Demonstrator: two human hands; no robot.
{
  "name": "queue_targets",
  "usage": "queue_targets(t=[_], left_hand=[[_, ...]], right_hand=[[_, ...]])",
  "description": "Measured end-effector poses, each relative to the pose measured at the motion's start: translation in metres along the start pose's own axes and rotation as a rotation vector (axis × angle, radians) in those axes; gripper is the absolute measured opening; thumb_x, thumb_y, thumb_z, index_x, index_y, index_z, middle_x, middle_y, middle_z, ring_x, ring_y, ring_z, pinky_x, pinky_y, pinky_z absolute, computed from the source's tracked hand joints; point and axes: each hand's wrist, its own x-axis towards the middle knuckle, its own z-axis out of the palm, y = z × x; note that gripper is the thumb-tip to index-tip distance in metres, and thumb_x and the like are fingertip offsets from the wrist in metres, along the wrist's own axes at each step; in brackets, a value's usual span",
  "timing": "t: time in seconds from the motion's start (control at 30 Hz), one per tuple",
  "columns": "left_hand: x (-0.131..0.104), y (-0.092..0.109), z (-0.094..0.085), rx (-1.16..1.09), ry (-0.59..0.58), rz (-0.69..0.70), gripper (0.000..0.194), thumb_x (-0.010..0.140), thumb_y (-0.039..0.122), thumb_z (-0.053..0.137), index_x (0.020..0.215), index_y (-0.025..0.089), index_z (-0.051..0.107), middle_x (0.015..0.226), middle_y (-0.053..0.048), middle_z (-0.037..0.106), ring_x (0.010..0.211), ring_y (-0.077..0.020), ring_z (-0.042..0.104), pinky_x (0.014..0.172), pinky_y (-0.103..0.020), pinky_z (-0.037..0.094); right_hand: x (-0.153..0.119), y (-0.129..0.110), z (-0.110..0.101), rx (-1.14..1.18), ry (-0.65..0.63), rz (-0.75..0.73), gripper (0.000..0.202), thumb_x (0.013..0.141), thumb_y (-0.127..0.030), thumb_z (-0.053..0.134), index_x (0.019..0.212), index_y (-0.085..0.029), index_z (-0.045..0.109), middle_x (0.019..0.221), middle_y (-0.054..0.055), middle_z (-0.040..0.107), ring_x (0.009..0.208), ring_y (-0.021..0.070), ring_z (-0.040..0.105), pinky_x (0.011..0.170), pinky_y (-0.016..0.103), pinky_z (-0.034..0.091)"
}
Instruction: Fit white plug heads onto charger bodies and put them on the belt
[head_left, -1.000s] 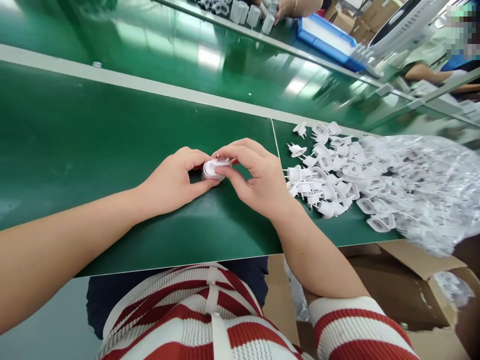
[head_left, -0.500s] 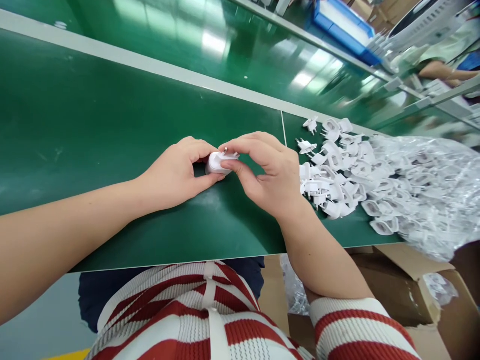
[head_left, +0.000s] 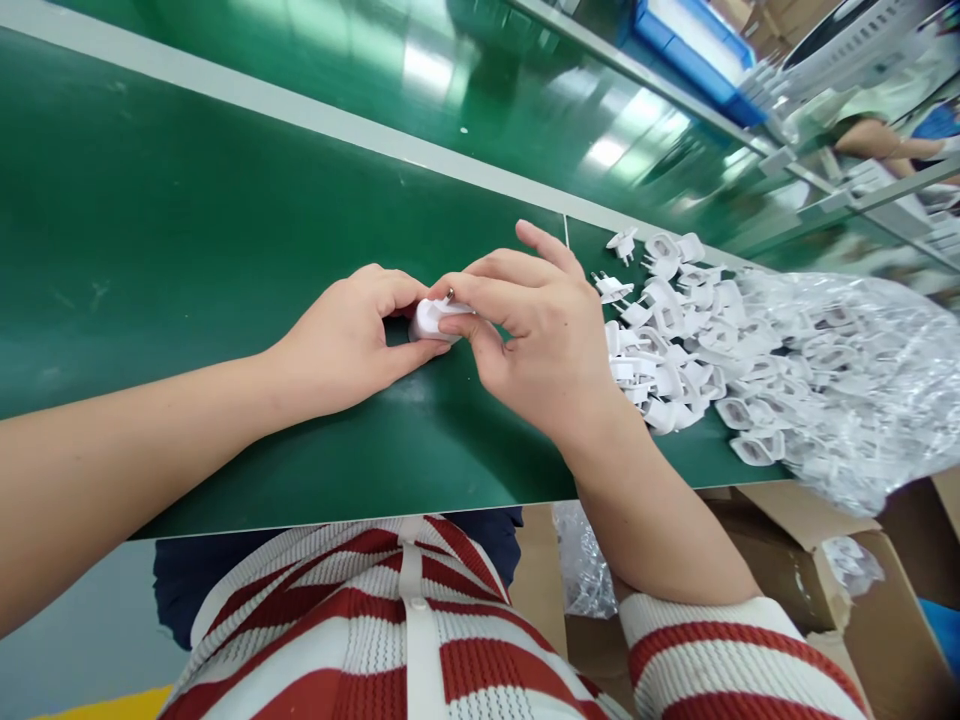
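Note:
Between my two hands, low over the green table [head_left: 225,230], is a white plug adapter [head_left: 431,320] with a metal pin pointing up. My left hand [head_left: 367,325] grips its left side between thumb and fingers. The thumb and index finger of my right hand [head_left: 536,325] pinch its right end, while the little finger sticks up and away. Right of my right hand lies a heap of white plug pieces [head_left: 667,310], some with their pins showing.
A clear plastic bag [head_left: 862,370] full of similar white pieces lies at the right. Below the table edge are open cardboard boxes [head_left: 892,600] with plastic wrap. A blue tray [head_left: 690,60] and another person's arm [head_left: 874,138] show at the upper right.
The fingers of my right hand have spread, with the little finger now raised. Both hands still hold the adapter in nearly the same place. The view has shifted slightly.

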Motion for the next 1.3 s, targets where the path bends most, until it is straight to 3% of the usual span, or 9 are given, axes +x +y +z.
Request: queue_targets(t=[0.1,0.2,0.4,0.67,0.77,0.87,0.97,1.2,1.3], left_hand=[[-0.001,-0.003,0.0,0.04,-0.002,0.072,0.031,0.085,0.051,0.073,0.101,0.025,0.079,0.101,-0.005,0.075,0.107,-0.0317,0.067,0.102,-0.046,0.054],[-0.004,-0.004,-0.002,0.048,0.025,0.13,0.03,0.091,0.044,0.069,0.113,0.026,0.077,0.112,-0.005,0.077,0.106,-0.0288,0.07,0.097,-0.041,0.058],[-0.013,0.0,-0.007,0.253,0.255,0.385,0.03,0.098,0.028,0.06,0.124,0.027,0.075,0.128,-0.005,0.075,0.118,-0.0252,0.071,0.105,-0.038,0.06],[-0.017,0.004,-0.01,0.301,0.4,0.693,0.047,0.095,0.007,0.061,0.138,0.027,0.067,0.134,-0.005,0.074,0.12,-0.0193,0.073,0.109,-0.032,0.059],[-0.017,0.005,-0.01,0.29,0.4,0.687,0.041,0.096,0.012,0.064,0.134,0.027,0.069,0.133,-0.006,0.075,0.119,-0.02,0.073,0.108,-0.032,0.059],[-0.019,0.007,-0.009,0.264,0.329,0.533,0.033,0.097,0.03,0.07,0.129,0.029,0.071,0.121,-0.003,0.079,0.105,-0.0217,0.076,0.097,-0.032,0.063],[-0.021,0.009,-0.008,0.203,0.288,0.436,0.037,0.094,0.039,0.074,0.13,0.03,0.07,0.11,-0.002,0.081,0.088,-0.0193,0.076,0.083,-0.029,0.064],[-0.019,0.009,-0.007,0.072,0.257,0.456,0.035,0.095,0.035,0.075,0.127,0.025,0.069,0.111,-0.004,0.08,0.089,-0.0188,0.076,0.082,-0.029,0.064],[-0.019,0.005,-0.004,-0.052,0.237,0.466,0.043,0.092,0.028,0.078,0.132,0.026,0.063,0.121,-0.006,0.079,0.094,-0.019,0.078,0.083,-0.03,0.066]], right_hand=[[-0.007,0.005,0.009,0.108,0.05,0.028,0.019,0.106,-0.029,0.055,0.118,-0.029,0.07,0.107,0.001,0.075,0.106,0.0211,0.072,0.129,0.056,0.037],[-0.01,0.01,0.019,0.299,0.069,0.073,0.042,0.102,-0.037,0.066,0.141,-0.025,0.057,0.132,0.011,0.07,0.115,0.0228,0.07,0.113,0.047,0.055],[-0.006,0.01,0.014,0.279,0.235,-0.08,0.022,0.1,-0.026,0.067,0.122,-0.027,0.07,0.12,0.007,0.075,0.114,0.0219,0.072,0.103,0.042,0.061],[-0.009,-0.001,0.009,0.211,0.415,-0.188,0.034,0.098,-0.01,0.061,0.124,-0.03,0.072,0.12,0.005,0.08,0.11,0.0209,0.077,0.096,0.039,0.065],[-0.009,-0.002,0.01,0.256,0.427,-0.19,0.032,0.097,-0.011,0.064,0.122,-0.029,0.073,0.119,0.006,0.08,0.108,0.0211,0.077,0.094,0.039,0.066],[-0.011,-0.001,0.011,0.381,0.411,-0.059,0.023,0.094,-0.031,0.079,0.116,-0.028,0.074,0.109,0.006,0.081,0.1,0.0228,0.078,0.086,0.039,0.067],[-0.013,0.0,0.014,0.553,0.373,0.092,0.036,0.087,-0.049,0.086,0.114,-0.028,0.074,0.104,0.005,0.08,0.096,0.0226,0.077,0.082,0.038,0.068],[-0.012,0.001,0.016,0.619,0.394,0.055,0.035,0.085,-0.039,0.089,0.115,-0.028,0.076,0.104,0.003,0.08,0.096,0.0201,0.077,0.081,0.034,0.066],[-0.011,0.001,0.014,0.588,0.397,0.026,0.035,0.083,-0.035,0.091,0.114,-0.028,0.076,0.105,0.002,0.081,0.092,0.0192,0.076,0.081,0.034,0.066]])
